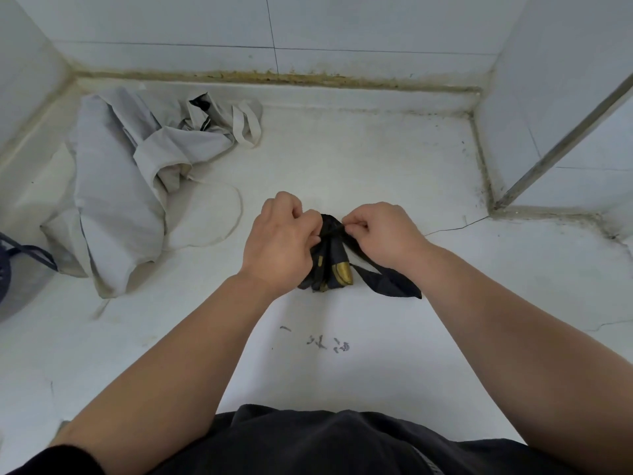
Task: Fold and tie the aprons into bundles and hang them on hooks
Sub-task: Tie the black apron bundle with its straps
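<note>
Aprons on a stained white surface (pixel 376 159).
Crumpled pale-grey cloth apron (pixel 113 186) lies back left; rolled black-and-gold fabric apron (pixel 334 265) sits centre, left hand (pixel 277 241) and right hand (pixel 383 234) both curled, pinching its top end.

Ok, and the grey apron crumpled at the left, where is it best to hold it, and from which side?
Take the pale strap loop at the far right end of the grey apron. It lies flat and free of the crumpled folds, so probably come from the right, from above, and pinch one side of it.
</note>
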{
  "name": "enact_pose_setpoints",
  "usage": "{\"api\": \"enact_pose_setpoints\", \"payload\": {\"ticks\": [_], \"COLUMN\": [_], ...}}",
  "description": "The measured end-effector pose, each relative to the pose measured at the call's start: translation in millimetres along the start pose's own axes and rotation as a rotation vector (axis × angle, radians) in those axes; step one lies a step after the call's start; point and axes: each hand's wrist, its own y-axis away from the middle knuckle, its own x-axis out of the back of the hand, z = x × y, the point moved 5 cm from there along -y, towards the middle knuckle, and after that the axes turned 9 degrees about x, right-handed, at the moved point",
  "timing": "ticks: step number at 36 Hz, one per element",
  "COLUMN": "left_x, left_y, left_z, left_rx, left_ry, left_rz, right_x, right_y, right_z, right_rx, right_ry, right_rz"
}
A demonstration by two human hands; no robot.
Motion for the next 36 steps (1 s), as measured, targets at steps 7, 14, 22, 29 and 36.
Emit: {"api": "enact_pose_setpoints", "payload": {"ticks": [7, 14, 22, 29, 36], "left_x": [0.4, -2.6, -17.1, -12.3, 2.3], "left_y": [4.4, 13.3, 20.0, 23.8, 23.2], "left_z": [-5.5, -17.2, -13.9, -13.9, -13.9], "left_rx": [-0.011, 0.104, 0.428, 0.704, 0.858], "left_ry": [-0.1, -0.04, 0.385, 0.623, 0.925], "left_rz": [-0.099, -0.155, -0.513, -0.439, -0.145], "right_x": [-4.7, -11.5, -16.1, -22.9, -12.6], "right_y": [-1.4, 0.0, 7.3, 26.8, 38.8], "right_z": [5.0, 8.5, 7.8, 0.4, -7.7], "right_rx": [0.048, -0.009, -0.082, -0.173, -0.22], "right_ry": [0.091, -0.004, -0.259, -0.422, -0.534], "right_rz": [0.034, -0.007, -0.117, -0.164, -0.253]}}
